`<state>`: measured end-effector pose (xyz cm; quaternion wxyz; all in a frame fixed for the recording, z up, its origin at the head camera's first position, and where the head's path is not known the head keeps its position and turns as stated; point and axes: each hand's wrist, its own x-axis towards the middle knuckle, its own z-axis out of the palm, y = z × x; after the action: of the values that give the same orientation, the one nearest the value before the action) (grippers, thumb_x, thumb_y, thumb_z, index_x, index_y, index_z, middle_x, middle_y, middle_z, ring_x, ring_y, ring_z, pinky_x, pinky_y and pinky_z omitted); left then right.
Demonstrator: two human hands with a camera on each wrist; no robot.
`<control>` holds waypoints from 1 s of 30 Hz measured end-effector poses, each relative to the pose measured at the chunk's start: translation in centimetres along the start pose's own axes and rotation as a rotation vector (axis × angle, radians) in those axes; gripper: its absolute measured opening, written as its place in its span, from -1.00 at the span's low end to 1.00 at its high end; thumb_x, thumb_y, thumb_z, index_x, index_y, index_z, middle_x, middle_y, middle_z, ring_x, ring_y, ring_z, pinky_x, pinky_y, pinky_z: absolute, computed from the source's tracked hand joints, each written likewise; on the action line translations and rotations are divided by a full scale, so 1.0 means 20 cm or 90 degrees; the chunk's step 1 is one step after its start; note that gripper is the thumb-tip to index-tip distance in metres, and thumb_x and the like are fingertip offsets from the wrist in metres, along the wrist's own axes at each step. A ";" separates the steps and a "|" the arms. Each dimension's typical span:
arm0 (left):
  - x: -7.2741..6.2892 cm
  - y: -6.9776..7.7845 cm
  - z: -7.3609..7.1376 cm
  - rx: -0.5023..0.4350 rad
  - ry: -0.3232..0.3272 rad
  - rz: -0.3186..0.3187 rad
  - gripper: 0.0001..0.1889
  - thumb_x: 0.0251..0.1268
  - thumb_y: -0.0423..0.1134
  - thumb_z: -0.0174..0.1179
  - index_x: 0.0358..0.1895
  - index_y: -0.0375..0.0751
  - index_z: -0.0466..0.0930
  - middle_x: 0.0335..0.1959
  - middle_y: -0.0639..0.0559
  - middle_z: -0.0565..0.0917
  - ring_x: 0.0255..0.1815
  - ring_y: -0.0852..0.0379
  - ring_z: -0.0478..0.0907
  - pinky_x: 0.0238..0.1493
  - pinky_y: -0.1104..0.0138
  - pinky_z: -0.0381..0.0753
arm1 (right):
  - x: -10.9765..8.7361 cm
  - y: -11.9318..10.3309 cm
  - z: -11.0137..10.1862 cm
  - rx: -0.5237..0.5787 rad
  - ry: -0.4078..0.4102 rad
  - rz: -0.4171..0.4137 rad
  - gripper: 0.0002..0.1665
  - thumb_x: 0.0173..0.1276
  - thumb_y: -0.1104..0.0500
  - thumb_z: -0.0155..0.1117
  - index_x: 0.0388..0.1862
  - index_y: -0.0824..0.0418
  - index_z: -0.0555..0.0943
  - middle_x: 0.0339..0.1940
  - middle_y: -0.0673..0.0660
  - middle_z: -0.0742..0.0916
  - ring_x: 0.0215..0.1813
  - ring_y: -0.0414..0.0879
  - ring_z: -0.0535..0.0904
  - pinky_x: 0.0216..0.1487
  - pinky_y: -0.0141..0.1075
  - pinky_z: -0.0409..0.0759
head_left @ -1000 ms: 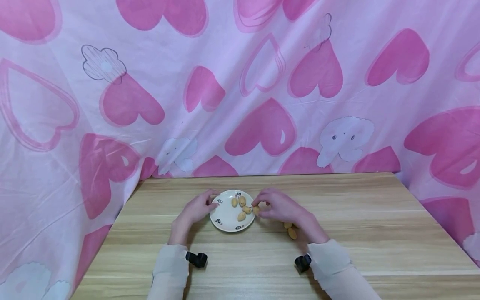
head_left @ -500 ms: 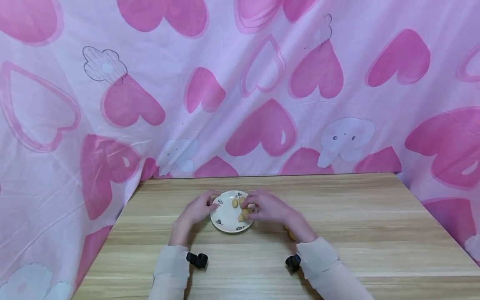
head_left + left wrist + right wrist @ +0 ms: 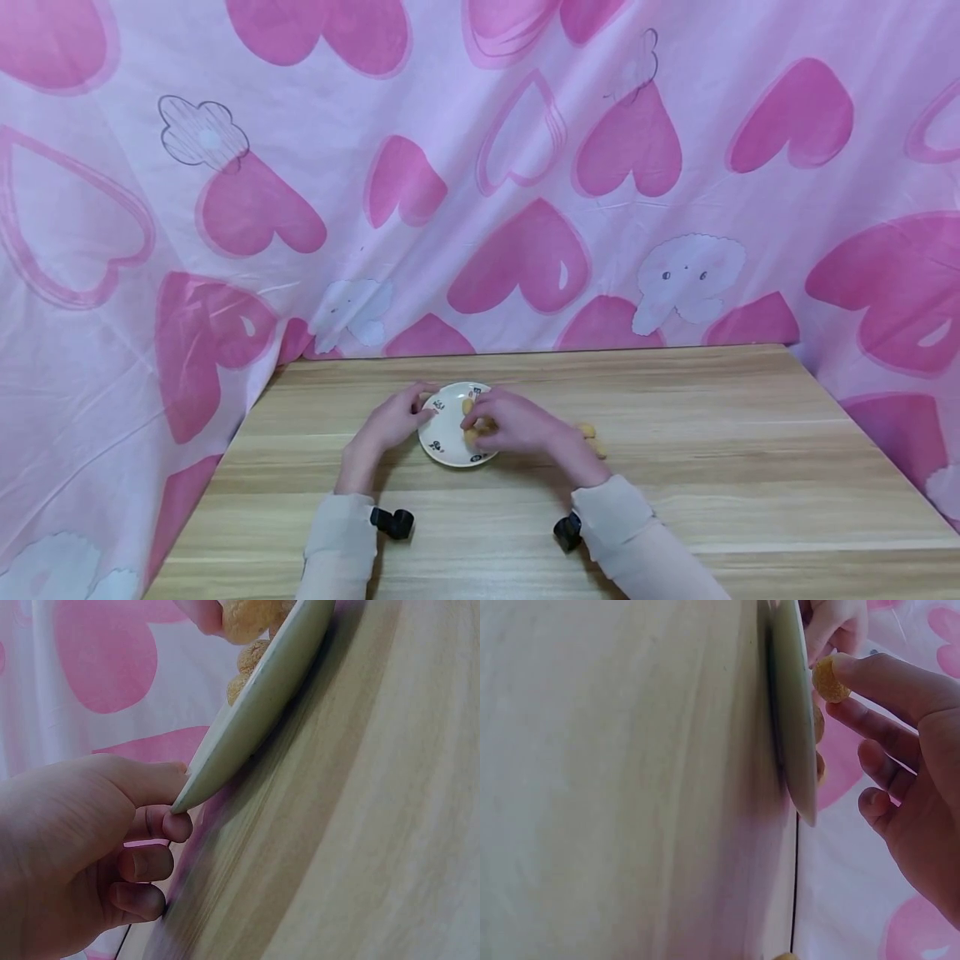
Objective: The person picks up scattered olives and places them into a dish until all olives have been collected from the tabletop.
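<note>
A small white plate [image 3: 448, 423] with dark printed motifs sits on the table. My left hand [image 3: 395, 415] pinches its left rim, thumb above and index finger beneath, as the left wrist view shows. Over the plate, my right hand [image 3: 519, 423] holds a yellow-brown, rough-skinned oval nut-like piece [image 3: 826, 684] between thumb and index finger; its other fingers are loosely bent. Several similar pieces lie on the plate, one [image 3: 468, 406] visible beyond the right fingers and others [image 3: 252, 656] showing above the rim in the left wrist view. The right hand partly hides them.
Two more oval pieces [image 3: 587, 430] lie on the wood-grain table [image 3: 720, 467], right of the plate beside the right forearm. A pink heart-patterned cloth [image 3: 517, 258] hangs behind and around the table. Each sleeve carries a small black camera [image 3: 393, 523].
My right hand has moved left from the plate's right edge to over its middle with the oval piece. The two table pieces are now less hidden. The left hand stays on the rim.
</note>
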<state>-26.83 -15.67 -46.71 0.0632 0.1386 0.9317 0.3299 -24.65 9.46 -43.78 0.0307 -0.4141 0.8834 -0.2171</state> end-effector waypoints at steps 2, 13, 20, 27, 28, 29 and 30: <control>0.00 0.00 0.00 0.000 -0.001 -0.001 -0.56 0.38 -0.19 0.23 0.31 0.04 0.49 -0.42 0.05 0.51 -0.42 0.13 0.40 -0.35 0.27 0.37 | 0.01 -0.01 0.01 0.010 -0.005 0.005 -0.70 0.23 0.14 0.39 -0.04 0.07 0.75 -0.10 -0.09 0.70 -0.06 -0.19 0.47 0.05 -0.32 0.47; 0.00 0.00 0.01 0.003 0.001 0.007 -0.58 0.39 -0.18 0.23 0.28 0.04 0.51 -0.43 0.07 0.50 -0.44 0.15 0.40 -0.37 0.28 0.37 | 0.03 -0.01 0.05 0.003 -0.028 0.021 -0.72 0.24 0.11 0.41 -0.05 0.04 0.76 -0.13 -0.09 0.70 0.01 -0.23 0.48 0.17 -0.32 0.47; 0.00 0.00 0.00 0.001 0.002 0.004 -0.59 0.39 -0.19 0.22 0.28 0.04 0.51 -0.43 0.07 0.50 -0.44 0.15 0.40 -0.37 0.29 0.37 | 0.02 -0.03 0.05 0.002 -0.037 0.025 -0.75 0.28 0.11 0.40 -0.05 0.03 0.75 -0.12 -0.09 0.71 0.00 -0.23 0.47 0.14 -0.33 0.48; 0.00 0.00 0.01 0.004 0.003 0.007 -0.59 0.39 -0.20 0.22 0.28 0.04 0.51 -0.43 0.06 0.49 -0.44 0.15 0.39 -0.38 0.29 0.36 | -0.02 -0.03 0.01 0.001 -0.028 0.021 -0.78 0.30 0.11 0.39 -0.08 0.00 0.76 -0.09 -0.11 0.67 0.02 -0.22 0.47 0.17 -0.31 0.47; 0.00 0.00 0.01 0.004 0.002 0.009 -0.58 0.39 -0.20 0.22 0.28 0.03 0.51 -0.44 0.06 0.50 -0.45 0.15 0.39 -0.38 0.28 0.37 | -0.03 -0.03 0.00 -0.001 -0.028 0.024 -0.78 0.30 0.10 0.38 -0.08 -0.01 0.75 -0.08 -0.12 0.67 0.01 -0.21 0.46 0.14 -0.31 0.47; 0.00 0.00 0.01 0.004 0.002 0.010 -0.58 0.39 -0.20 0.22 0.28 0.03 0.50 -0.44 0.07 0.50 -0.45 0.15 0.39 -0.39 0.28 0.37 | -0.04 -0.02 -0.01 -0.001 -0.027 0.024 -0.78 0.30 0.10 0.38 -0.08 -0.01 0.75 -0.09 -0.12 0.68 0.00 -0.20 0.46 0.11 -0.32 0.48; 0.00 -0.01 0.01 0.004 0.002 0.012 -0.58 0.39 -0.20 0.22 0.29 0.02 0.50 -0.44 0.06 0.50 -0.45 0.15 0.38 -0.39 0.28 0.37 | -0.05 -0.02 -0.01 -0.003 -0.025 0.024 -0.78 0.30 0.09 0.38 -0.08 0.00 0.75 -0.09 -0.11 0.68 -0.02 -0.19 0.46 0.10 -0.32 0.48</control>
<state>-26.92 -15.65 -46.87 0.0582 0.1474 0.9313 0.3280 -23.86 10.07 -43.51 0.0515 -0.4016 0.8907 -0.2065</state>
